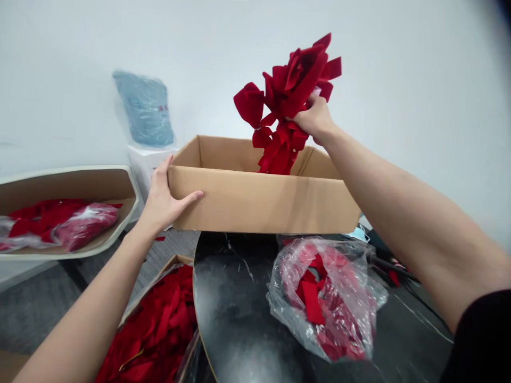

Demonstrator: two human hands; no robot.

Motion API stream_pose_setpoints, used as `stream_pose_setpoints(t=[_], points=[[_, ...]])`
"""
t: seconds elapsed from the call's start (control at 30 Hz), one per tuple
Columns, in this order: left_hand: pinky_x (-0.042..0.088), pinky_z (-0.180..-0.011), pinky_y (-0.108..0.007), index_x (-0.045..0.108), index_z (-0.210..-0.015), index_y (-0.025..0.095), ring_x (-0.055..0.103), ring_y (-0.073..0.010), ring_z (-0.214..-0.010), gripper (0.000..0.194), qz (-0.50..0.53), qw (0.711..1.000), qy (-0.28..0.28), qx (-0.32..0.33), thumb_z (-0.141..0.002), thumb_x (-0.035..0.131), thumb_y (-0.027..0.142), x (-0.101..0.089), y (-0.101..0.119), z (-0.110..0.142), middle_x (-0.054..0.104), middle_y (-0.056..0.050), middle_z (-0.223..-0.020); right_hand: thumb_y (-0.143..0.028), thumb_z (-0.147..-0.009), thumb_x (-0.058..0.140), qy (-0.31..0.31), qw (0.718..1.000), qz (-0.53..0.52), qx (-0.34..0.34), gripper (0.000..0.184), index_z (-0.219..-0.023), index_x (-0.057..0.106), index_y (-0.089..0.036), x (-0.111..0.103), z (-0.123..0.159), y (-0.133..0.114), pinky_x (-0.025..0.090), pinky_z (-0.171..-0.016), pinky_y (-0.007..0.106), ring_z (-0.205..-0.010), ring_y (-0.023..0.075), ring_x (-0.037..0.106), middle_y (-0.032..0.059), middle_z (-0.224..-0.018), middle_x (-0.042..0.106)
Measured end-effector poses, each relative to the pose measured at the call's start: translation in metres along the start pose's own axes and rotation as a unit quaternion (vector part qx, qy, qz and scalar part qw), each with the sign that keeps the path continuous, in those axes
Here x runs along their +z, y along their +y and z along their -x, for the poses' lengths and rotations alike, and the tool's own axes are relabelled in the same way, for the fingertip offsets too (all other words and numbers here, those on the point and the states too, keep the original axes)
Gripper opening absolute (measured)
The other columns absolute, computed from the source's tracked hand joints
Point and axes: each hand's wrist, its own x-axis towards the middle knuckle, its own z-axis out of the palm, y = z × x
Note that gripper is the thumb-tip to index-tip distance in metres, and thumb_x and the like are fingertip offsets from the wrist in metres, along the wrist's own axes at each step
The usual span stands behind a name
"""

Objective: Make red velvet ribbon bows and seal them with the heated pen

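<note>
My right hand (315,118) grips a bunch of red velvet bows (287,90), which hang down past the rim of an open cardboard box (255,199). The bows' lower ends reach inside the box, and its floor is hidden by the front wall. My left hand (163,197) holds the box at its left end, with the thumb on the front wall. The box is raised at the edge of a black marble table (235,298). A clear plastic bag of red bows (323,298) lies on the tabletop below my right arm.
Below my left forearm, a brown carton (173,260) is heaped with red fabric bows (155,319). A white-rimmed shelf (67,186) at left holds more red bows in plastic. A blue wrapped bundle (146,109) sits on a white cabinet (143,170). Dark cables (391,266) lie at the table's far right.
</note>
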Motion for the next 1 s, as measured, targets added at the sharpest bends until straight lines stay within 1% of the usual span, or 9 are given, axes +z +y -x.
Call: stream_pose_setpoints(t=[0.17, 0.37, 0.53, 0.63, 0.7, 0.73, 0.87, 0.93, 1.0], points=[[0.029, -0.124, -0.062, 0.023, -0.162, 0.026, 0.035, -0.0382, -0.151, 0.109, -0.010, 0.999, 0.009, -0.030, -0.075, 0.078, 0.061, -0.009, 0.013, -0.007, 0.036, -0.019, -0.163, -0.036, -0.070, 0.077, 0.018, 1.000, 0.011, 0.005, 0.029, -0.096, 0.069, -0.027, -0.027, -0.004, -0.016, 0.052, -0.079, 0.033, -0.083, 0.0131, 0.061, -0.0062, -0.092, 0.076], [0.025, -0.123, -0.067, 0.028, -0.161, 0.029, 0.022, -0.0427, -0.156, 0.111, -0.019, 0.995, -0.048, -0.090, -0.070, 0.081, 0.063, -0.012, 0.028, -0.012, 0.028, -0.018, -0.167, -0.037, -0.078, 0.075, 0.013, 1.000, 0.026, -0.006, 0.033, -0.105, 0.064, -0.022, -0.055, -0.002, -0.034, 0.048, -0.081, 0.027, -0.079, 0.0071, 0.048, -0.0069, -0.099, 0.073], [0.017, -0.125, -0.064, 0.034, -0.158, 0.023, 0.018, -0.0401, -0.157, 0.102, 0.004, 0.999, 0.022, -0.023, -0.075, 0.078, 0.061, -0.016, 0.039, -0.009, 0.034, -0.011, -0.164, -0.036, -0.077, 0.078, 0.003, 0.999, 0.005, -0.052, 0.029, -0.100, 0.066, -0.023, -0.077, 0.004, -0.063, 0.052, -0.081, 0.031, -0.089, 0.0117, 0.055, -0.0045, -0.100, 0.073], [0.039, -0.117, -0.056, 0.053, -0.143, 0.024, 0.047, -0.0333, -0.142, 0.072, 0.147, 0.984, 0.102, -0.015, -0.081, 0.076, 0.053, -0.023, 0.066, -0.001, 0.054, -0.006, -0.147, -0.034, -0.077, 0.079, -0.001, 0.996, -0.010, -0.093, 0.021, -0.092, 0.067, -0.025, -0.091, 0.017, -0.092, 0.055, -0.083, 0.036, -0.095, 0.0189, 0.062, -0.0038, -0.095, 0.073], [0.058, -0.098, -0.050, 0.062, -0.126, 0.027, 0.069, -0.0287, -0.115, 0.049, 0.314, 0.941, 0.097, -0.077, -0.085, 0.074, 0.051, -0.030, 0.093, 0.009, 0.067, -0.006, -0.125, -0.031, -0.077, 0.078, -0.013, 0.993, -0.015, -0.115, 0.014, -0.086, 0.068, -0.028, -0.100, 0.029, -0.113, 0.057, -0.083, 0.038, -0.096, 0.0219, 0.065, -0.0039, -0.092, 0.072], [0.062, -0.088, -0.050, 0.063, -0.123, 0.028, 0.073, -0.0291, -0.105, 0.044, 0.398, 0.908, 0.040, -0.120, -0.088, 0.070, 0.054, -0.033, 0.106, 0.016, 0.069, -0.008, -0.117, -0.027, -0.077, 0.077, -0.019, 0.991, -0.019, -0.128, 0.012, -0.085, 0.068, -0.028, -0.103, 0.036, -0.124, 0.057, -0.083, 0.037, -0.095, 0.0219, 0.066, -0.0041, -0.091, 0.072], [0.059, -0.090, -0.066, 0.047, -0.145, 0.036, 0.062, -0.0421, -0.128, 0.071, 0.617, 0.714, -0.197, -0.266, -0.089, 0.043, 0.080, -0.041, 0.142, 0.052, 0.061, -0.016, -0.141, -0.021, -0.079, 0.073, -0.045, 0.981, -0.044, -0.186, 0.008, -0.085, 0.068, -0.019, -0.103, 0.076, -0.163, 0.056, -0.079, 0.032, -0.087, 0.0170, 0.066, -0.0033, -0.084, 0.068], [0.054, -0.095, -0.072, 0.038, -0.152, 0.041, 0.053, -0.0441, -0.138, 0.081, 0.663, 0.653, -0.208, -0.301, -0.085, 0.039, 0.086, -0.040, 0.144, 0.071, 0.056, -0.017, -0.148, -0.027, -0.082, 0.073, -0.059, 0.975, -0.062, -0.203, 0.012, -0.085, 0.067, -0.017, -0.091, 0.105, -0.175, 0.056, -0.079, 0.032, -0.088, 0.0179, 0.066, -0.0022, -0.084, 0.068], [0.051, -0.098, -0.074, 0.036, -0.154, 0.041, 0.050, -0.0440, -0.140, 0.085, 0.684, 0.626, -0.181, -0.327, -0.083, 0.042, 0.087, -0.038, 0.139, 0.088, 0.056, -0.016, -0.148, -0.030, -0.084, 0.073, -0.092, 0.975, -0.070, -0.190, 0.014, -0.089, 0.067, -0.019, -0.072, 0.142, -0.179, 0.056, -0.086, 0.035, -0.098, 0.0223, 0.067, 0.0003, -0.092, 0.069]])
